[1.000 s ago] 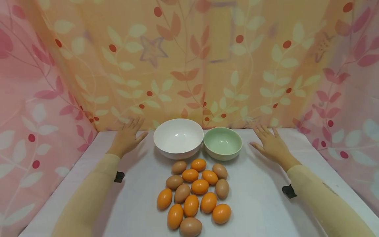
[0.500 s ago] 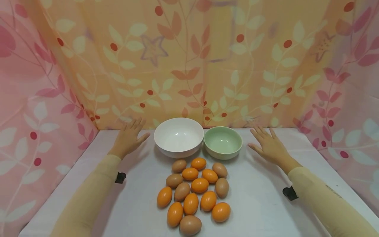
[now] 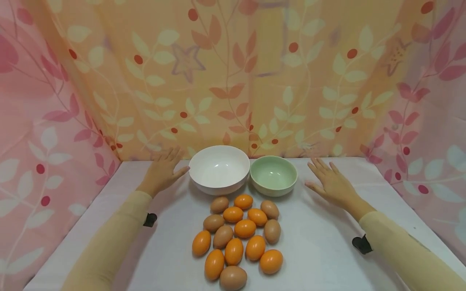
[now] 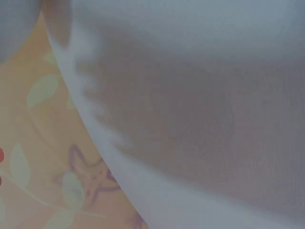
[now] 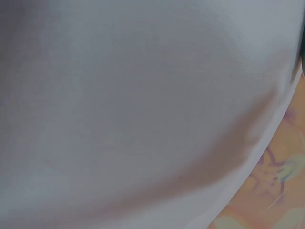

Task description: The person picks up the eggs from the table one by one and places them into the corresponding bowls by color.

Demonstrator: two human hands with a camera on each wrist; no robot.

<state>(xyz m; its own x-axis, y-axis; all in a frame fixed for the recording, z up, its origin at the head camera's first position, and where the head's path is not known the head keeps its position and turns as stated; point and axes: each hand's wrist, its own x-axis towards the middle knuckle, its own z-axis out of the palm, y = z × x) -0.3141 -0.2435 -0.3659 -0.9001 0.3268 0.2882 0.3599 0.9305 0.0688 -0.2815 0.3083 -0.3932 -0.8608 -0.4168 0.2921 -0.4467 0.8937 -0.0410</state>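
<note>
In the head view my left hand (image 3: 162, 171) hovers over the table left of a large white bowl (image 3: 219, 190), fingers straight and thumb tip right at the bowl's rim. My right hand (image 3: 333, 184) is held with fingers spread, to the right of a smaller green bowl (image 3: 274, 190). Neither hand holds anything. In front of the bowls lies a loose cluster of eggs, some bright orange like this egg (image 3: 244, 228), others brown like this egg (image 3: 233, 278). The left wrist view shows the white bowl's edge (image 4: 16, 28) at its top left corner and a hand's shadow.
A white cloth (image 3: 320, 250) covers the table. Patterned curtains stand around it: an orange curtain (image 3: 233, 81) behind, a pink curtain (image 3: 29, 161) at the left and another pink curtain (image 3: 429, 141) at the right. The two bowls stand side by side against the back.
My left hand has moved slightly right, toward the white bowl. The right hand has shifted a little, its forearm slightly lower and further right. Bowls and eggs stay where they were.
</note>
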